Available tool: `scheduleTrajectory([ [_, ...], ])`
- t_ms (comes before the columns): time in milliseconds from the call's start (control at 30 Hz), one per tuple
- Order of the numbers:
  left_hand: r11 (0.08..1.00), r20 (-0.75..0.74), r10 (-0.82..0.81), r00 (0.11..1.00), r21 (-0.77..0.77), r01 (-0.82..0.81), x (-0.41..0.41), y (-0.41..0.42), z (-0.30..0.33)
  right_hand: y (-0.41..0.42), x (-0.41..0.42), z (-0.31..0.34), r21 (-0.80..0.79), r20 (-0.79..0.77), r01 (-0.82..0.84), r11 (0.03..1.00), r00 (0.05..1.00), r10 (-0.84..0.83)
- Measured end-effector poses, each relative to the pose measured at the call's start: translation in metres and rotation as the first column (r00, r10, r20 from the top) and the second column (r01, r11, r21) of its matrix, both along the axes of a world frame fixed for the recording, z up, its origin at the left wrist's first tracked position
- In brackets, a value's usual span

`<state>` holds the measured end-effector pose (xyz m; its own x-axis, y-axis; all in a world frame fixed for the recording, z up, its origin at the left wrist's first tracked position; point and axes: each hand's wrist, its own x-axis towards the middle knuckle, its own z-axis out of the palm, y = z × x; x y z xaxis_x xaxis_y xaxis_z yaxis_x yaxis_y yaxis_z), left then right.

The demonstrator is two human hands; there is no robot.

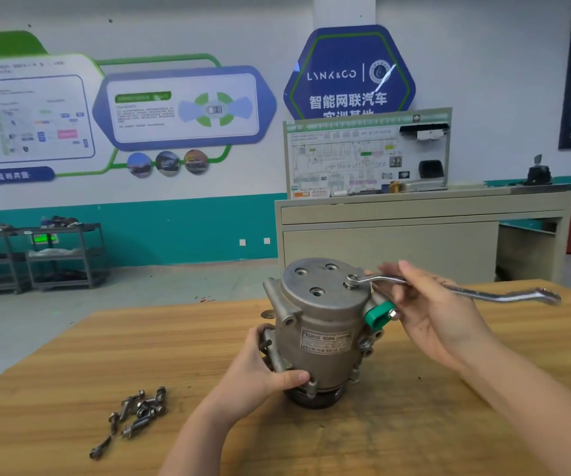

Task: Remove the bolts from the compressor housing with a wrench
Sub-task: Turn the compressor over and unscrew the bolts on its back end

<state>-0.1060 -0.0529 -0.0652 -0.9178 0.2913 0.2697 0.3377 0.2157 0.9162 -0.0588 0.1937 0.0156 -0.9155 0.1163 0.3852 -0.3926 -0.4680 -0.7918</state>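
Near the desk's (71, 365) far edge we steady the compressor housing (322, 324), standing on end, our left hand (263, 369) gripping its lower flank with thumb curled over a lug. Our right hand (438, 314) pinches the wrench (466, 290) shank, its ring end seated on a bolt (352, 280) on the top face. Loose bolts (136, 412) lie heaped toward the near left edge.

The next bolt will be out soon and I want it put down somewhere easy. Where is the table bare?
Bare wood lies on the table between the loose bolts and the compressor, and along the near-left edge. The right side is crowded: the right hand and wrench reach across it, while the left hand steadies the housing.
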Motion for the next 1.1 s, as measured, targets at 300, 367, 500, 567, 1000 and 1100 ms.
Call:
scheduleTrajectory([
  [300, 1.000, -0.006, 0.008, 1.000, -0.019, -0.009, -0.001, 0.001, -0.002, 0.000, -0.049, 0.048, 0.253, 0.247, 0.121, 0.960, 0.951, -0.185],
  [367, 0.999, -0.008, 0.013, 1.000, -0.035, -0.014, -0.002, 0.001, -0.002, -0.006, -0.055, 0.062, 0.434, 0.242, 0.124, 0.892, 0.938, -0.248],
  [500, 1.000, 0.000, 0.012, 1.000, -0.027, -0.012, -0.003, -0.001, -0.003, -0.023, -0.057, 0.083, 0.734, 0.115, 0.146, 0.664, 0.936, -0.333],
  [567, 0.999, 0.007, 0.008, 1.000, -0.036, -0.007, -0.003, -0.002, -0.003, -0.036, -0.053, 0.090, 0.863, 0.000, 0.189, 0.470, 0.928, -0.373],
  [1000, 1.000, 0.021, -0.017, 1.000, 0.006, 0.017, -0.002, -0.003, -0.002, -0.100, 0.022, 0.053, 0.681, -0.716, 0.642, -0.353, 0.685, -0.135],
  [1100, 0.999, 0.034, -0.049, 0.998, 0.001, 0.049, -0.002, -0.006, -0.001, -0.093, 0.043, 0.037, 0.597, -0.791, 0.732, -0.330, 0.605, -0.088],
])
